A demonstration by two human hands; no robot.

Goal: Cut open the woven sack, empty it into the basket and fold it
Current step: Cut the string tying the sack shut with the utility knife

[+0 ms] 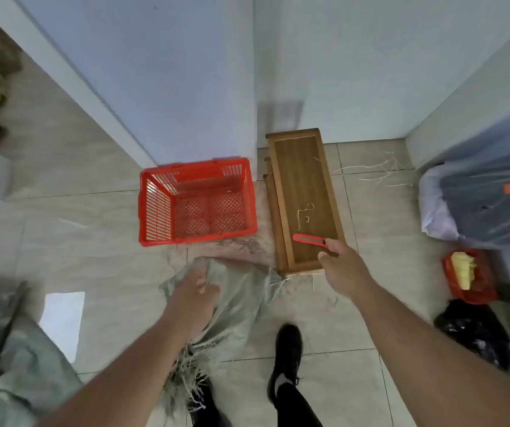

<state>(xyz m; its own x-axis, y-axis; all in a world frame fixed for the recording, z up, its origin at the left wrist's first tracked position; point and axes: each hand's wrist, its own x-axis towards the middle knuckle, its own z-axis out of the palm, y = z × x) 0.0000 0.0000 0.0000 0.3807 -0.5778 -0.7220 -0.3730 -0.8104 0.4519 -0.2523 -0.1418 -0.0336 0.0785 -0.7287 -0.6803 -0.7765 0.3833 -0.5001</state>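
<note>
On the tiled floor ahead of my feet, the limp grey-green woven plastic sack [235, 300] lies bunched under my left hand [193, 291], whose fingers close on a fistful of its cloth. Its frayed end by my shoe suggests the cutting is done. My right hand [341, 269] pinches the slim red utility knife [309, 239] over the long wooden tray-like box [303, 186]. The red slatted plastic basket [152, 208], just beyond the sack, looks empty, so I judge that emptying and folding remain.
</note>
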